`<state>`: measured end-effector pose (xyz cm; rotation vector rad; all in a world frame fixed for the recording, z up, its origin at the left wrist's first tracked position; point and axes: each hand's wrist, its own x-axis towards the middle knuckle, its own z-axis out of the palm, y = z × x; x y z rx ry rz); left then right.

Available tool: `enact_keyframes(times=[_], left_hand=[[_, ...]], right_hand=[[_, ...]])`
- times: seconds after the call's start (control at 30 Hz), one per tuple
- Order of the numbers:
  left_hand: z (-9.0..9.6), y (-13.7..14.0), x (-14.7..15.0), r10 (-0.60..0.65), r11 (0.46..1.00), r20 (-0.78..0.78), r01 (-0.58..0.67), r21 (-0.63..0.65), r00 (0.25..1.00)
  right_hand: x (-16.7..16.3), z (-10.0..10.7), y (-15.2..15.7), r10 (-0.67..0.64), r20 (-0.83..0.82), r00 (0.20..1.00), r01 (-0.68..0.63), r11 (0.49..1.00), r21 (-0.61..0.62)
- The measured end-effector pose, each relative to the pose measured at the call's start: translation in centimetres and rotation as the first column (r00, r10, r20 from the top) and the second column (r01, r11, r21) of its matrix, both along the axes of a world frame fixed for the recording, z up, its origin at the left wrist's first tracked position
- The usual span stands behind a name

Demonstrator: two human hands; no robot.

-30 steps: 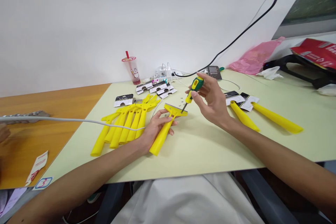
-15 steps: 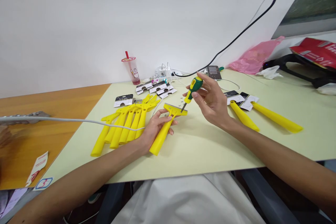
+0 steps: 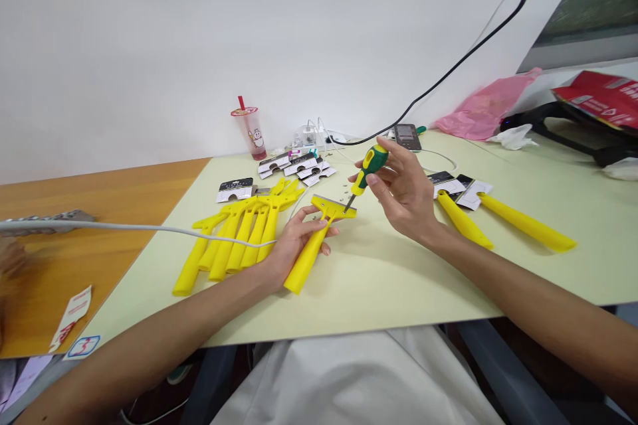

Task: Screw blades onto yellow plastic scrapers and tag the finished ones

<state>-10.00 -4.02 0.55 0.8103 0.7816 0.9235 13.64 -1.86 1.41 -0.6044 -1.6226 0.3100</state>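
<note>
My left hand (image 3: 292, 247) is closed around a yellow scraper (image 3: 310, 254), its wide head tilted up and away from me. A metal strip runs along the head's far edge. In my right hand (image 3: 406, 196) is a green and yellow screwdriver (image 3: 371, 166), gripped by the handle with its tip down at the right end of the scraper head. Whether the tip sits in a screw is too small to tell. Several small screws (image 3: 345, 187) lie just beyond the head. Left of my left hand, several yellow scraper handles (image 3: 244, 232) lie side by side.
Black-and-white cards (image 3: 302, 165) and a drink cup (image 3: 253, 136) stand toward the wall. Two yellow handles (image 3: 526, 222) with cards lie at right. A grey cable (image 3: 149, 228) crosses at left, near another person's hand (image 3: 10, 257). A pink bag (image 3: 481, 109) lies back right.
The screwdriver stays at the scraper head, with at most a tiny shift of my right hand. My left hand and the scraper look still.
</note>
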Motion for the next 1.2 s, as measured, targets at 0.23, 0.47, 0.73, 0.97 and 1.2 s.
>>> enact_keyframes(times=[0.23, 0.47, 0.73, 0.97, 1.2], left_hand=[[-0.03, 0.02, 0.02, 0.004, 1.0, 0.001, -0.004, -0.008, 1.0], [0.08, -0.06, 0.09, 0.008, 1.0, -0.008, -0.008, -0.006, 1.0], [0.22, -0.13, 0.14, 0.009, 1.0, -0.005, -0.009, -0.012, 1.0], [0.27, -0.13, 0.11, 0.008, 1.0, -0.015, -0.008, -0.003, 1.0], [0.25, -0.11, 0.15, 0.013, 1.0, -0.005, -0.013, -0.004, 1.0]], right_hand=[[-0.03, 0.09, -0.19, -0.015, -0.001, 1.0, 0.015, 1.0, -0.015], [-0.05, 0.01, -0.08, -0.017, -0.017, 1.0, 0.017, 1.0, -0.016], [0.03, -0.02, 0.0, -0.057, -0.019, 0.998, 0.057, 0.998, -0.032], [-0.04, 0.06, 0.04, -0.071, -0.032, 0.997, 0.071, 0.997, -0.023], [-0.17, 0.17, -0.01, -0.087, -0.038, 0.995, 0.086, 0.996, -0.034]])
